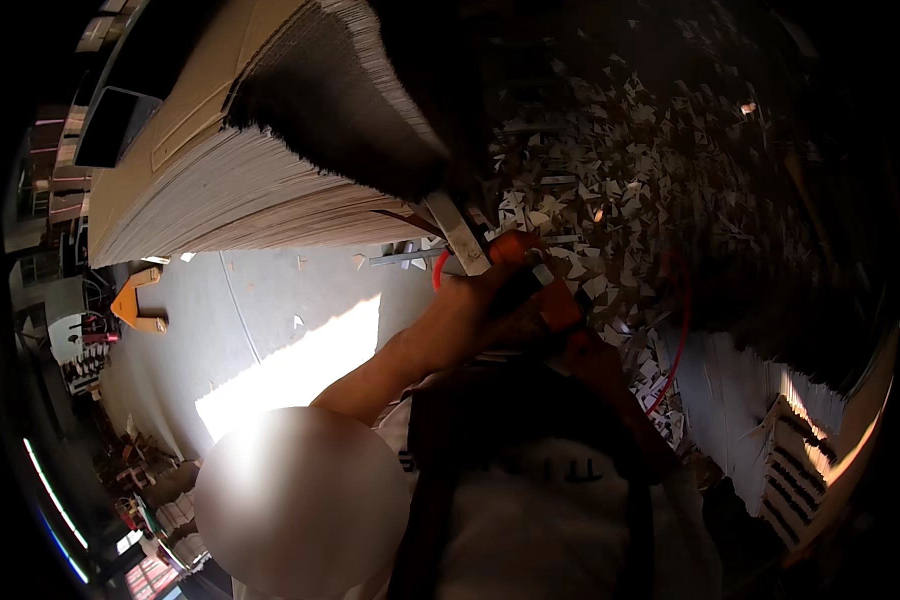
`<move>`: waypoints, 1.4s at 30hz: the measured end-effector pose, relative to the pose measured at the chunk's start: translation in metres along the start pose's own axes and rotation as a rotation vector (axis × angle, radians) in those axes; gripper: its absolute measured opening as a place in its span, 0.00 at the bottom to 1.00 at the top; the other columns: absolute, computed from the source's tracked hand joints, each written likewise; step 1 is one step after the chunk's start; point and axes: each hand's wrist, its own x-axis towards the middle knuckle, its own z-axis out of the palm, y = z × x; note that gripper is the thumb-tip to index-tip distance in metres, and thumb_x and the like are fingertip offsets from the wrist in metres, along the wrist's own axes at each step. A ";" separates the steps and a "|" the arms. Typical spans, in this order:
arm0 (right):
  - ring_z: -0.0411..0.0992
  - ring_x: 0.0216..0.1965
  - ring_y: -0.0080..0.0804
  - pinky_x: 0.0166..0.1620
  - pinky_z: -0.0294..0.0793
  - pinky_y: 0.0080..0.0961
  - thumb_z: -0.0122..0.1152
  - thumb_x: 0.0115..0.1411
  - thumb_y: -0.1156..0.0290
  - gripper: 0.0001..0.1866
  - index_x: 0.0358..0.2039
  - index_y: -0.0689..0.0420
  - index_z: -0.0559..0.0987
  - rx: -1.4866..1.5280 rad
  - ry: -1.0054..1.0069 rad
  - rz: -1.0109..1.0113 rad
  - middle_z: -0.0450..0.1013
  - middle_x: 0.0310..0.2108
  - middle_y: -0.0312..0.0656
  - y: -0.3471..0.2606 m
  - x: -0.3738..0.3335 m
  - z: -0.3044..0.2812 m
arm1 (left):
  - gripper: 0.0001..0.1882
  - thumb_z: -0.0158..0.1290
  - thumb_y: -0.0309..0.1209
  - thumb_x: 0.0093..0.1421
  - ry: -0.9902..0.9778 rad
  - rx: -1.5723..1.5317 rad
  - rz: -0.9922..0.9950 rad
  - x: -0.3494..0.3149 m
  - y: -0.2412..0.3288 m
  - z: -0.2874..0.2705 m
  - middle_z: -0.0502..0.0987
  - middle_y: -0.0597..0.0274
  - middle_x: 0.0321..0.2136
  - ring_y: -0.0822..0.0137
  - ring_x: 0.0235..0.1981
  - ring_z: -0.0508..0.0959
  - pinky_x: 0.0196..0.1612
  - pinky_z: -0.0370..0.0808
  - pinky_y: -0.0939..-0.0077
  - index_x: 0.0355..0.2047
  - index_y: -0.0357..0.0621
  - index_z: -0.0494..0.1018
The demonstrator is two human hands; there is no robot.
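In the middle of the head view, my left hand (462,312) is wrapped round an orange-and-black air tool (560,303) with a long metal head (457,234). My right hand (592,358), deep in shadow, is closed on the tool's rear end; its fingers are hard to make out. The metal head points up and left, its tip at the lower edge of a tall stack of cardboard sheets (235,185). A dark, ragged-edged hollow (320,120) shows in the stack above the tip. A red hose (686,310) curves down on the right of the tool.
A heap of small cardboard scraps (610,170) covers the floor beyond the tool. At the left, an orange forked piece (138,300), like a pallet jack, lies on the grey floor (270,310). Another stack of cut cardboard (805,470) stands at the lower right.
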 end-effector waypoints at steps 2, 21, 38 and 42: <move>0.74 0.26 0.48 0.29 0.75 0.40 0.59 0.54 0.59 0.17 0.38 0.59 0.76 -0.108 -0.021 -0.063 0.73 0.23 0.50 0.003 -0.003 0.011 | 0.26 0.57 0.33 0.56 -0.173 -0.080 -0.245 -0.002 0.006 -0.010 0.78 0.54 0.24 0.64 0.24 0.79 0.30 0.75 0.73 0.54 0.40 0.65; 0.73 0.21 0.47 0.24 0.73 0.41 0.60 0.52 0.55 0.23 0.41 0.60 0.75 0.025 0.042 0.063 0.71 0.18 0.50 0.075 0.027 0.071 | 0.24 0.59 0.29 0.53 -0.181 -0.052 -0.342 0.033 -0.061 0.044 0.79 0.53 0.31 0.66 0.31 0.79 0.36 0.75 0.75 0.51 0.40 0.68; 0.75 0.30 0.47 0.32 0.75 0.41 0.62 0.51 0.59 0.15 0.36 0.55 0.78 0.076 -0.239 0.184 0.76 0.28 0.47 0.131 0.061 0.107 | 0.19 0.57 0.32 0.55 -0.272 0.045 -0.557 0.058 -0.141 0.103 0.78 0.50 0.31 0.63 0.32 0.80 0.34 0.74 0.72 0.45 0.39 0.67; 0.74 0.38 0.45 0.40 0.76 0.41 0.62 0.53 0.63 0.19 0.46 0.52 0.75 0.216 -0.242 0.263 0.73 0.38 0.48 0.136 0.051 0.119 | 0.17 0.57 0.35 0.55 -0.198 0.152 -0.634 0.047 -0.146 0.103 0.78 0.49 0.29 0.58 0.31 0.80 0.32 0.75 0.69 0.42 0.39 0.69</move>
